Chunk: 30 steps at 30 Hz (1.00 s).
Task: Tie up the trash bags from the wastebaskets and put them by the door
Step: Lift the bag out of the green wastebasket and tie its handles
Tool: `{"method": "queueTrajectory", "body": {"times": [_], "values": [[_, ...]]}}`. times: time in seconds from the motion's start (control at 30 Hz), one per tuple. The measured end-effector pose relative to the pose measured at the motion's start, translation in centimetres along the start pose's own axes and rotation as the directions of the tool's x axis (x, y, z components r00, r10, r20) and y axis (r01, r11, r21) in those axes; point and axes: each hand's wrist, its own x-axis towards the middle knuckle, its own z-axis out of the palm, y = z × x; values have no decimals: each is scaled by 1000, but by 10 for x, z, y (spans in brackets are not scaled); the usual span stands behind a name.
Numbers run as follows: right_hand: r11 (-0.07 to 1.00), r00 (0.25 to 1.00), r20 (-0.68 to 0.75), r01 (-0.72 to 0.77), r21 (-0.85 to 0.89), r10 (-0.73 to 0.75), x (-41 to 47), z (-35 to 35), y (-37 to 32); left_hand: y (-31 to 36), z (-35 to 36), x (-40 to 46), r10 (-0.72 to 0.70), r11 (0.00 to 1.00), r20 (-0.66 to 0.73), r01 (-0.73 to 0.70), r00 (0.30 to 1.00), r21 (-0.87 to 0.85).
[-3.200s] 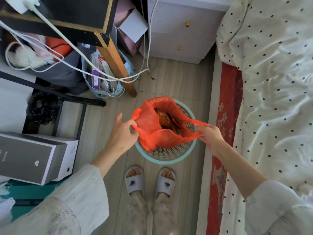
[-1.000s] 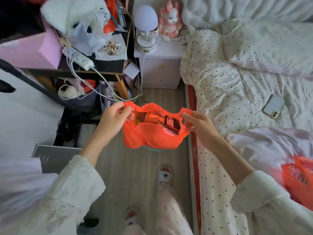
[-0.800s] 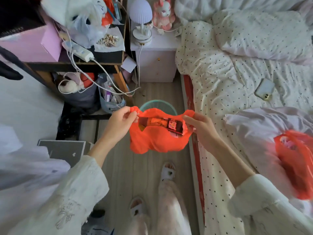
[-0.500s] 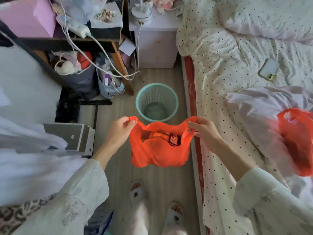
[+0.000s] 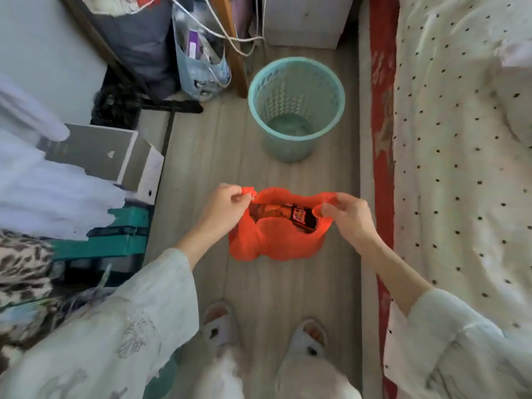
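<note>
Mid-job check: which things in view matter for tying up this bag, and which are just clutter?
Part of the job:
orange plastic trash bag, mouth open
left hand and right hand, each pinching a handle
teal mesh plastic wastebasket, no liner in it

Just lying about:
grey cardboard box
pale blue tote bag
white cables
polka-dot bedsheet

Head camera looks steeply down (close) — floorward.

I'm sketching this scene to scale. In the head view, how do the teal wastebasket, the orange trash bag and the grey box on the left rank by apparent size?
1. grey box, partly hidden by white cloth
2. teal wastebasket and orange trash bag: too alike to rank, and the bag hangs nearer the camera
</note>
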Motion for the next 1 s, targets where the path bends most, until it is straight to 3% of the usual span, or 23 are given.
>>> {"method": "queueTrajectory", "body": {"times": [0.1,0.23,0.3,0.4,0.53,0.67,0.77,1.0], "values": [[994,984,-142,103,-45,-109,22,22,25,-28,19,23,130,985,-135,-143,982,-94],[938,876,-336,319,-135,-346,65,41,39,-47,34,64,272,923,-200,-314,941,-222],[898,820,-384,437,-58,-424,85,50,43,-51,43,84,348,863,-213,-401,913,-307],[816,794,-389,557,157,-467,103,63,43,-59,59,109,444,757,-215,-493,870,-429],[729,754,-369,642,236,-544,120,78,58,-82,80,135,526,705,-283,-597,802,-383],[687,722,-390,681,252,-572,124,93,80,-100,100,140,552,672,-303,-629,777,-391],[667,715,-374,694,273,-591,125,99,88,-116,105,135,561,702,-250,-614,789,-360],[731,826,-269,564,385,-495,121,122,116,-176,119,104,484,778,-38,-450,874,-437]]}}
